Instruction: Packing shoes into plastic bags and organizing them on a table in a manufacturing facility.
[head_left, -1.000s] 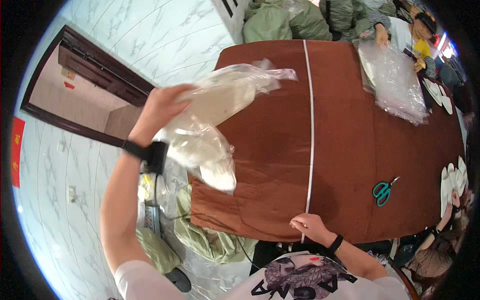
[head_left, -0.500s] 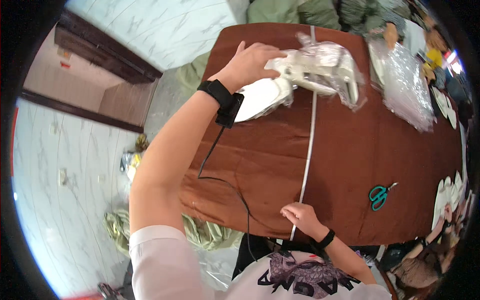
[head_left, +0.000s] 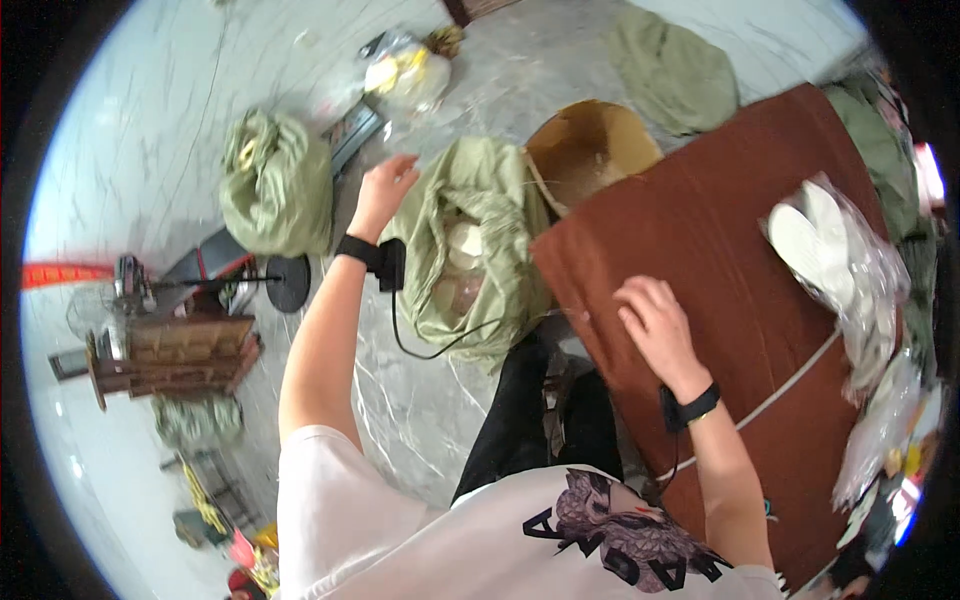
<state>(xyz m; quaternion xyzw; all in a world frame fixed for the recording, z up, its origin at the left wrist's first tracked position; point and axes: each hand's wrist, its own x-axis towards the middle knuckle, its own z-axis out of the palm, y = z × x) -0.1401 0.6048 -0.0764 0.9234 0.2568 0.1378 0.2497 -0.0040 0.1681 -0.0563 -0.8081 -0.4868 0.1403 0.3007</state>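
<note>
The person's left arm reaches out, nearly straight, with the left hand (head_left: 384, 192) raised just left of an open green sack (head_left: 485, 175). Its fingers are bent and a little apart, aimed toward the upper right, with nothing between them. A black wrist strap (head_left: 357, 248) carries a small dark device, and a black cable (head_left: 398, 325) loops down from it. The right forearm slants up and leftward over the brown-covered desk (head_left: 690, 220), putting the right hand (head_left: 658, 325) near the desk's edge on the sack side. Its fingers are loosely curved, slightly apart and empty; whether they touch the cloth cannot be told.

The clear plastic bag of white slippers (head_left: 835, 250) lies on the far part of the desk, well apart from both hands. Pale items (head_left: 464, 245) show inside the sack's mouth, and a brown open container (head_left: 590, 150) stands between sack and desk.

Half a second ago the left hand was on the bagged slippers; it has since let go and swung away to the left, off the desk. The right hand, curled more tightly then, has opened out. The view has turned leftward, bringing the sack's opening into sight, while the teal scissors (head_left: 768, 509) are now mostly hidden by the right forearm.
</note>
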